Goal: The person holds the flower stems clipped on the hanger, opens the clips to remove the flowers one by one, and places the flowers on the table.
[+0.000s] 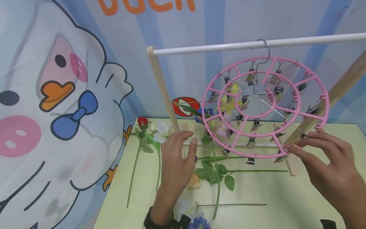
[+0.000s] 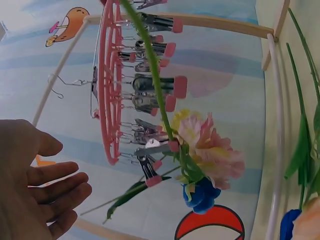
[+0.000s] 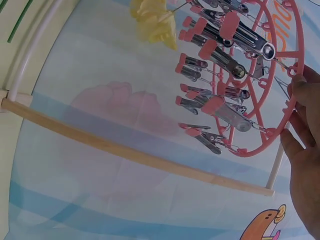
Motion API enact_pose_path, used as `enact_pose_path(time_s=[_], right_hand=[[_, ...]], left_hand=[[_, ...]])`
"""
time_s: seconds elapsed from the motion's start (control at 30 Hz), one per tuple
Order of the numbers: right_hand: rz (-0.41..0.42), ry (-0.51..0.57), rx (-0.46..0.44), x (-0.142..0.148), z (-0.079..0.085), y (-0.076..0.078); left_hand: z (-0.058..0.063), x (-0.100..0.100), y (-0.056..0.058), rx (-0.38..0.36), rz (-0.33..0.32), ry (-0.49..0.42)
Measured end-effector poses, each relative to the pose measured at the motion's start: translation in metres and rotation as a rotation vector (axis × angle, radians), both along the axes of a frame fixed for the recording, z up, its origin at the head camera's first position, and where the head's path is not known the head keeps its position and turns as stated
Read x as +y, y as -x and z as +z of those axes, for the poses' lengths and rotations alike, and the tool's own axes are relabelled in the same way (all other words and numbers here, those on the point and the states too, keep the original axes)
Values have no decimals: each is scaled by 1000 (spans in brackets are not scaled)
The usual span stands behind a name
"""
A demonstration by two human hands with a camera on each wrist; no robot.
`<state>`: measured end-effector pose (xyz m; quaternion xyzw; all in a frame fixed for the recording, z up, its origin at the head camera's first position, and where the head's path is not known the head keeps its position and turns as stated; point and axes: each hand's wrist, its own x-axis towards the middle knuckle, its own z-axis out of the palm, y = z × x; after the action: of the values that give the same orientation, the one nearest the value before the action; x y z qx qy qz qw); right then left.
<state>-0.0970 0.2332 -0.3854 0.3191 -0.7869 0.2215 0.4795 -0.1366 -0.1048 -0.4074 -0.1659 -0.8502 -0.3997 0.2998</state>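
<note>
A round pink clip hanger (image 1: 260,156) hangs by its metal hook (image 1: 267,52) from a white rail (image 1: 200,49), tilted, with many metal clips around its rings. My right hand (image 1: 328,165) holds the outer ring at its near right edge, thumb and fingers pinching it in the right wrist view. Apart from the hanger, to its left, my left hand (image 1: 177,159) is raised with relaxed fingers and nothing in it. Under the hanger hang a pink flower (image 2: 215,150), a blue flower (image 2: 200,197) and a yellow flower (image 3: 152,22), heads downward.
Wooden side posts (image 1: 164,89) hold the rail above a pale green table (image 1: 337,143). Lying there are a red rose (image 1: 142,121), a white flower (image 1: 163,128), a peach flower (image 1: 194,181), a blue flower (image 1: 199,223) and leafy stems. Behind stands a cartoon-printed backdrop (image 1: 177,28).
</note>
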Motion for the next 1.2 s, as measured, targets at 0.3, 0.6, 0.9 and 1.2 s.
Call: enact_pose_path(time_s=[0.3, 0.6, 0.9, 1.2], right_hand=[[-27, -6, 18, 1, 3, 1], [-95, -52, -29, 13, 3, -1], [-99, -11, -1, 11, 3, 0], [-30, 38, -74, -8, 11, -9]], left_hand=[[-8, -10, 14, -25, -3, 66], [-12, -10, 27, -61, -16, 137], [-13, -14, 40, -74, -22, 200], [-14, -17, 47, -53, -27, 239]])
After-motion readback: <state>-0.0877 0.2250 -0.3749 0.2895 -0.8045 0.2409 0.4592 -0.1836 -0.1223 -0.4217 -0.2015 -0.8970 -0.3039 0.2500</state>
